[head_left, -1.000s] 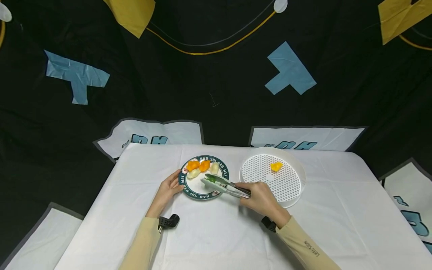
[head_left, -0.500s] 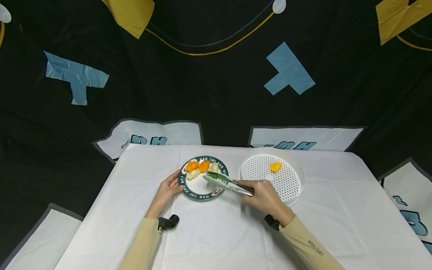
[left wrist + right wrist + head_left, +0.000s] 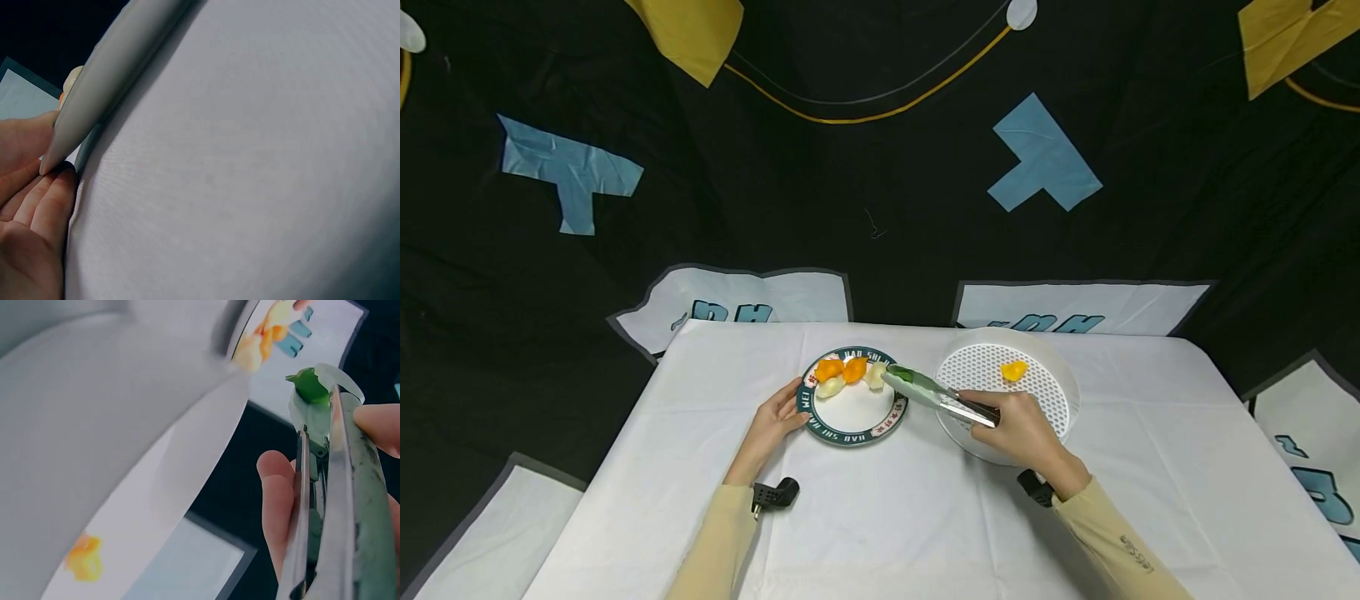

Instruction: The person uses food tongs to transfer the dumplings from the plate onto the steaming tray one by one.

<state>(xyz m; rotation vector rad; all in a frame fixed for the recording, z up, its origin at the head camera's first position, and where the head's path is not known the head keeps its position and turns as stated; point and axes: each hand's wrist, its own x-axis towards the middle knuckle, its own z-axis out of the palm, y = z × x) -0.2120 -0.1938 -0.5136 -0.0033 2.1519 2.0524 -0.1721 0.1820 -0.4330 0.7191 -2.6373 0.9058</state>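
Note:
My left hand (image 3: 772, 425) pinches the left edge of a round white plate (image 3: 847, 437) with a dark green lettered rim. In the left wrist view the thumb (image 3: 25, 140) lies over that edge, with fingers below. Two orange pepper-like pieces (image 3: 842, 369) and two pale ones (image 3: 831, 387) lie on the plate. My right hand (image 3: 1026, 429) grips metal tongs (image 3: 947, 402) with pale green tips, just right of the plate. Between those tips is a green pepper-like piece (image 3: 310, 385), plainest in the right wrist view. A yellow piece (image 3: 1014, 370) lies in a round white perforated tray (image 3: 966, 371).
The tray stands right of the plate, its raised wall (image 3: 1070, 367) around the holed bottom, partly beneath my right hand. A white cloth (image 3: 865, 517) covers the table. Behind it hangs a black backdrop (image 3: 820, 200) with blue and yellow patches.
My right hand has moved right and slightly up with the tongs and the green piece, from over the plate toward the tray. My left hand stays on the plate's edge.

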